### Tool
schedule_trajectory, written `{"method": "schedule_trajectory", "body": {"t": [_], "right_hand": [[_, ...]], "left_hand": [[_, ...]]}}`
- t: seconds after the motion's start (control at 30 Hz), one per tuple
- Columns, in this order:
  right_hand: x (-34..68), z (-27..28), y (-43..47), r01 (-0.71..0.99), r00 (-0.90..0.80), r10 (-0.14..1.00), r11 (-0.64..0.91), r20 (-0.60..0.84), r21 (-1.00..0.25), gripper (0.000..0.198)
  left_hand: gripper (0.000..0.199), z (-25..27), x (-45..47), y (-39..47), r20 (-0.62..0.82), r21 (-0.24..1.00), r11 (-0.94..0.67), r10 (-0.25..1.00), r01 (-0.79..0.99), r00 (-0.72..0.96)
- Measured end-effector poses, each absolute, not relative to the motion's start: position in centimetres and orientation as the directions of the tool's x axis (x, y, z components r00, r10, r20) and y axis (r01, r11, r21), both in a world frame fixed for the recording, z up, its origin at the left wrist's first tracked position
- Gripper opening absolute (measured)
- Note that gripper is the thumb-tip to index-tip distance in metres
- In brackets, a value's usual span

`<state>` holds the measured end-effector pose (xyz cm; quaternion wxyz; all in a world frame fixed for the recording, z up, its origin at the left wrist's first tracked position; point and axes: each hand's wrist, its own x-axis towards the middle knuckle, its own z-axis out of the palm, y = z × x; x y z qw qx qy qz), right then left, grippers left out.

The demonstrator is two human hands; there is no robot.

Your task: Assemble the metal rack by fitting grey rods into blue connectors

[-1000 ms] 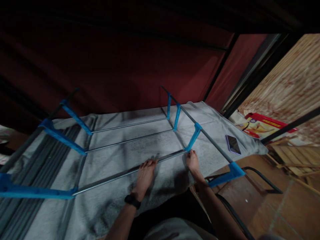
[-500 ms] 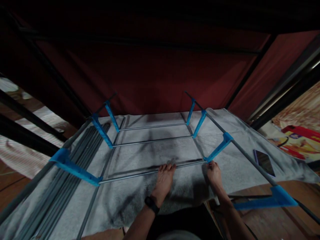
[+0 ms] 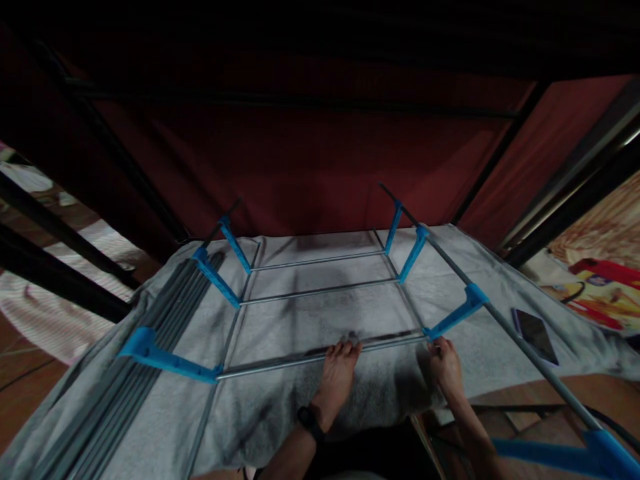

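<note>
My left hand [image 3: 343,373], with a black watch on the wrist, has its fingers curled over the near metal crossbar [image 3: 280,365]. My right hand [image 3: 447,365] is closed in a pinch just below the crossbar's right end, where it meets a blue plastic bracket [image 3: 457,312]. What sits between those fingertips is too small to make out. Further back, two more crossbars [image 3: 320,292] span pairs of blue brackets [image 3: 216,277]. A long grey tube [image 3: 525,345] runs through the tops of the right-hand brackets. The frame stands on a grey cloth [image 3: 310,320].
A bundle of grey tubes [image 3: 150,353] lies on the cloth at left. A phone [image 3: 536,335] rests at right, near a red and yellow package [image 3: 600,293]. Another blue bracket [image 3: 565,457] juts out at lower right. Dark posts [image 3: 60,280] and a red panel [image 3: 320,167] surround the area.
The view has shifted, so the frame and cloth appear slightly lower and further right. Both hands keep their places on the near crossbar and at its right end.
</note>
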<state>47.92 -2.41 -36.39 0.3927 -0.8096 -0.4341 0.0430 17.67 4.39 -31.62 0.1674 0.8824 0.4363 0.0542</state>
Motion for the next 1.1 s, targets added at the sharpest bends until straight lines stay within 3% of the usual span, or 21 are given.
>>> {"method": "schedule_trajectory", "body": {"t": [0.4, 0.63, 0.83, 0.93, 1.1], "right_hand": [[41.1, -38.1, 3.4, 0.698, 0.562, 0.776, -0.257, 0.288, -0.669, 0.031], [43.3, -37.4, 2.3, 0.697, 0.542, 0.789, -0.231, 0.289, -0.678, 0.035], [45.4, -38.4, 0.1, 0.688, 0.557, 0.768, -0.214, 0.316, -0.694, 0.033], [45.1, -39.0, 0.0, 0.692, 0.568, 0.762, -0.238, 0.311, -0.681, 0.032], [44.3, -39.0, 0.4, 0.743, 0.562, 0.77, -0.308, 0.303, -0.594, 0.03]], "left_hand": [[0.058, -30.6, 12.0, 8.2, -0.079, 0.3, -0.489, 0.843, 0.819, 0.532], [0.061, -29.1, 13.4, 6.9, -0.067, 0.308, -0.484, 0.848, 0.819, 0.526], [0.063, -30.8, 14.8, 5.4, -0.049, 0.308, -0.523, 0.826, 0.795, 0.562], [0.065, -32.2, 15.1, 5.4, 0.006, 0.244, -0.561, 0.817, 0.791, 0.577], [0.068, -34.4, 12.8, 4.1, 0.251, 0.134, -0.62, 0.776, 0.773, 0.579]]}}
